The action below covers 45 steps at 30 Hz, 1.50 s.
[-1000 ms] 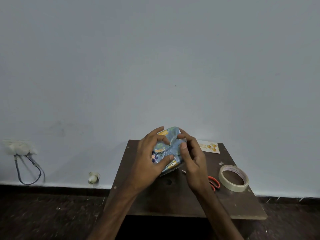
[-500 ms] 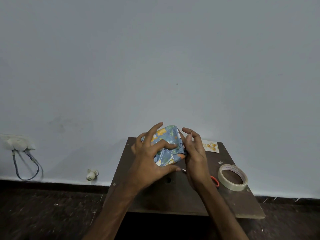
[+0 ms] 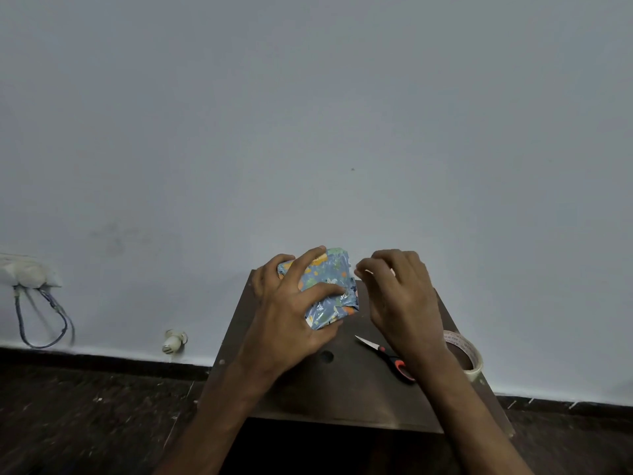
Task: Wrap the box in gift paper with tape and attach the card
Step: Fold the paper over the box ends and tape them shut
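Two hands: your left hand [image 3: 287,317] grips the wrapped box [image 3: 327,273]; your right hand [image 3: 400,296] hangs beside it, loosely curled, empty.

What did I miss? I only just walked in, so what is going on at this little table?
A person is gift-wrapping. The left hand grips the box, already covered in blue patterned paper, over the far part of the table. The right hand hovers just beside the box with fingers curled; whether it pinches a bit of tape is unclear. Scissors and a tape roll lie on the table near the right arm. No card shows on the box.
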Motion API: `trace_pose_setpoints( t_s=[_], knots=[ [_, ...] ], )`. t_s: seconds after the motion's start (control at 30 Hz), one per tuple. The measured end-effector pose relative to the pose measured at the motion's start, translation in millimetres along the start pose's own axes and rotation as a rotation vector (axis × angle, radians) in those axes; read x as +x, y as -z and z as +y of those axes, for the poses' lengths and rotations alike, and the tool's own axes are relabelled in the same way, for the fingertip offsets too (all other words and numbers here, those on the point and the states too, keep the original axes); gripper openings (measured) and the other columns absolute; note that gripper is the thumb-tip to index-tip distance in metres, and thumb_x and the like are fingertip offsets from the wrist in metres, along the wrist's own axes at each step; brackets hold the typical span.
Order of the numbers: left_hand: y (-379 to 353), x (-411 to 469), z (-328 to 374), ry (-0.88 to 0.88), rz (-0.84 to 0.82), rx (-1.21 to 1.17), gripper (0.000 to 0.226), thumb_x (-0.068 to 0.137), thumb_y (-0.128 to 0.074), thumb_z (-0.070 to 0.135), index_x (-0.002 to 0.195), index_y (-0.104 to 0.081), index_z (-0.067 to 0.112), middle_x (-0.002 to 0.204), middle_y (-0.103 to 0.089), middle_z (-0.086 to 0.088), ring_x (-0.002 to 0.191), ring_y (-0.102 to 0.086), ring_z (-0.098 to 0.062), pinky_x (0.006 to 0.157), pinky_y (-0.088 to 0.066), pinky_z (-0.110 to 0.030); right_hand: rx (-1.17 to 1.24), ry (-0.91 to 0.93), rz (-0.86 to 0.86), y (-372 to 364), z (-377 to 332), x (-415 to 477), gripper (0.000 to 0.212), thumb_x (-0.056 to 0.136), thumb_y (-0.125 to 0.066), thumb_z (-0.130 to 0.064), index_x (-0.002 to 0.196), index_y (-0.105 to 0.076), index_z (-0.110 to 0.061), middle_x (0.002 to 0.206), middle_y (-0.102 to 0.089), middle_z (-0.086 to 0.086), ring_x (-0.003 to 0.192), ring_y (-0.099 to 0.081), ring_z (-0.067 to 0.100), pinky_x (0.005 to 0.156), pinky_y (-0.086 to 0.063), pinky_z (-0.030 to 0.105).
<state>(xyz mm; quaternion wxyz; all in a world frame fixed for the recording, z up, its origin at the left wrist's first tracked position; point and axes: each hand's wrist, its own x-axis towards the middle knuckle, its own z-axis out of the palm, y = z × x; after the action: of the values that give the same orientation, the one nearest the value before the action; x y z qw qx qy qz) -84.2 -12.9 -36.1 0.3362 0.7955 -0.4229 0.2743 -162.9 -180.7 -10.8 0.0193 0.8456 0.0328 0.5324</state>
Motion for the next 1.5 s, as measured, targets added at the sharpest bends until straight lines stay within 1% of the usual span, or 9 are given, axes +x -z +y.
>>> trace_pose_setpoints(
  t_s=[0.3,0.6,0.8,0.93,1.03,1.13,1.27,1.4,1.5],
  knots=[
    [0.4,0.1,3.9,0.029,-0.058,-0.031,0.037,0.072,-0.063,0.059,0.105,-0.072,0.044,0.150,-0.045,0.010,0.124,-0.041,-0.026,0.103,-0.037,-0.048,-0.163,0.221,-0.140,0.9,5.9,-8.2,0.030,0.090,-0.042,-0.007,0.092,-0.071,-0.013,0.093,-0.065,0.003,0.084,-0.054,0.024,0.081,-0.039,0.038],
    [-3.1,-3.1,-0.6,-0.027,-0.009,-0.032,0.035,0.073,-0.064,0.059,0.101,-0.074,0.040,0.148,-0.049,0.005,0.123,-0.042,-0.027,0.101,-0.038,-0.049,-0.141,0.220,-0.315,2.5,7.3,-5.9,0.026,0.072,-0.071,-0.007,0.093,-0.071,-0.022,0.096,-0.063,-0.003,0.089,-0.058,0.022,0.085,-0.039,0.043],
    [-5.8,2.7,-8.3,-0.021,0.146,-0.099,0.038,0.064,-0.084,0.044,0.091,-0.061,0.031,0.143,-0.054,0.007,0.117,-0.048,-0.029,0.099,-0.036,-0.044,0.058,-0.040,-0.460,7.0,14.4,-26.1,0.036,0.099,-0.042,-0.043,0.132,-0.058,-0.042,0.131,-0.051,-0.002,0.104,-0.045,0.019,0.081,-0.037,0.036],
    [-9.8,0.4,-10.0,-0.064,0.130,-0.078,0.052,0.063,-0.086,0.046,0.102,-0.052,0.033,0.140,-0.055,0.011,0.118,-0.049,-0.027,0.096,-0.038,-0.048,0.231,-0.220,-0.602,7.8,12.1,-42.0,0.043,0.099,-0.027,-0.061,0.132,-0.054,-0.053,0.146,-0.039,-0.011,0.122,-0.040,0.014,0.097,-0.038,0.036],
    [-8.1,-1.1,2.4,-0.028,0.120,-0.202,0.071,0.066,-0.078,0.055,0.126,-0.057,0.022,0.121,-0.051,0.028,0.122,-0.041,-0.012,0.100,-0.041,-0.046,0.732,-0.687,-0.387,16.0,13.0,-31.9,0.031,0.099,-0.049,-0.052,0.104,-0.076,-0.038,0.130,-0.055,-0.014,0.122,-0.049,0.004,0.096,-0.043,0.028],
    [-8.7,2.5,13.5,-0.044,0.097,-0.249,0.084,0.066,-0.078,0.057,0.137,-0.054,0.017,0.110,-0.049,0.027,0.121,-0.045,-0.015,0.102,-0.041,-0.043,0.981,-0.988,-0.208,17.7,8.3,-19.2,0.024,0.092,-0.064,-0.032,0.106,-0.063,-0.013,0.118,-0.067,-0.005,0.111,-0.064,0.011,0.085,-0.056,0.031],
    [-15.6,-1.5,14.0,-0.064,0.080,-0.254,0.089,0.064,-0.089,0.041,0.141,-0.050,0.020,0.110,-0.052,0.022,0.120,-0.046,-0.022,0.103,-0.039,-0.034,1.358,-1.094,-0.471,9.9,-6.3,-19.5,0.033,0.095,-0.062,-0.026,0.126,-0.057,-0.017,0.111,-0.074,0.008,0.099,-0.073,0.024,0.073,-0.059,0.030],
    [-19.1,2.8,5.9,-0.095,0.057,-0.301,0.090,0.062,-0.091,0.042,0.137,-0.050,0.013,0.140,-0.049,0.010,0.129,-0.046,-0.028,0.104,-0.043,-0.039,1.295,-1.103,-0.341,-3.3,-5.7,-27.5,0.023,0.096,-0.063,-0.018,0.112,-0.069,-0.005,0.099,-0.076,0.015,0.092,-0.074,0.029,0.069,-0.060,0.034],
    [-25.7,1.9,-4.4,-0.061,-0.036,-0.393,0.105,0.061,-0.087,0.059,0.144,-0.035,0.023,0.165,-0.015,-0.004,0.145,-0.033,-0.028,0.111,-0.040,-0.039,1.266,-1.169,-0.251,-15.0,-6.0,-38.3,0.024,0.094,-0.065,-0.019,0.112,-0.070,-0.003,0.099,-0.076,0.017,0.093,-0.074,0.034,0.072,-0.061,0.039]
  ],
)
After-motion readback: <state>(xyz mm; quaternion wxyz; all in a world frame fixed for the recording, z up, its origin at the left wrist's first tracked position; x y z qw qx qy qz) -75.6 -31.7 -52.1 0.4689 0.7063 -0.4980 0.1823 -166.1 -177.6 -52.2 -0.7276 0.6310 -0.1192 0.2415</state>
